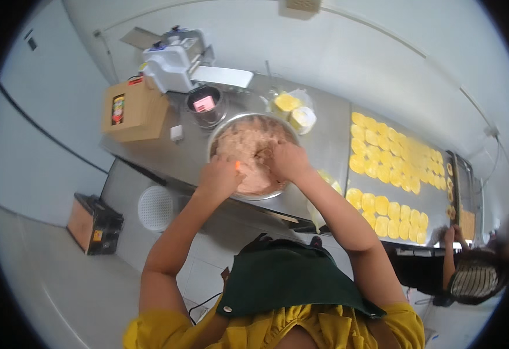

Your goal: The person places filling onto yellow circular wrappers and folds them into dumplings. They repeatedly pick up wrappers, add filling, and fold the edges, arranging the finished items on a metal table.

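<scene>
A large metal bowl full of pinkish minced filling stands on the steel counter. My left hand is at the bowl's near rim, closed around a small orange tool whose tip shows beside my fingers. My right hand is pressed into the filling with its fingers curled. Both forearms reach up from the lower edge.
Rows of yellow round dough wrappers cover the counter to the right. Behind the bowl are a white machine, a cardboard box, a dark container and two yellow tubs. Another person works at the far right.
</scene>
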The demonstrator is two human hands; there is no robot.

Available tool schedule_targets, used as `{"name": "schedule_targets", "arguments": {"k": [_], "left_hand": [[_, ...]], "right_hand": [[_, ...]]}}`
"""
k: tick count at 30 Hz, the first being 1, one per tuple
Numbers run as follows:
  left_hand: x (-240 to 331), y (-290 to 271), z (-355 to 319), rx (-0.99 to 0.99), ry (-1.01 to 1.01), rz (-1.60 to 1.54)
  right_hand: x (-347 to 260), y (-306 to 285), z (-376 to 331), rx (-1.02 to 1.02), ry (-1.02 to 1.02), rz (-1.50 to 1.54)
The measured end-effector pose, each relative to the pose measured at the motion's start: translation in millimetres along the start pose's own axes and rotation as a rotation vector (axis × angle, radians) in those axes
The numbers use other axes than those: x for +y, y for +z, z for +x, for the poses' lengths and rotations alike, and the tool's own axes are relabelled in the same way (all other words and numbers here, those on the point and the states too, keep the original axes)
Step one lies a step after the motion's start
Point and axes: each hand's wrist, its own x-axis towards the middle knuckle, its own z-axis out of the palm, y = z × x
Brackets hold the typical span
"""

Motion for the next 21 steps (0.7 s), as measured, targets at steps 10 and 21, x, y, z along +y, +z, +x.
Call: {"name": "schedule_targets", "arguments": {"k": [10, 21], "left_hand": [[73, -15, -20, -0.167, 0.134, -0.931], [132, 87, -16, -0.592, -0.005, -1.26]], "right_hand": [[254, 10, -89, 0.051, 0.268, 0.349], [180, 69, -156, -0.007, -0.246, 0.247]]}}
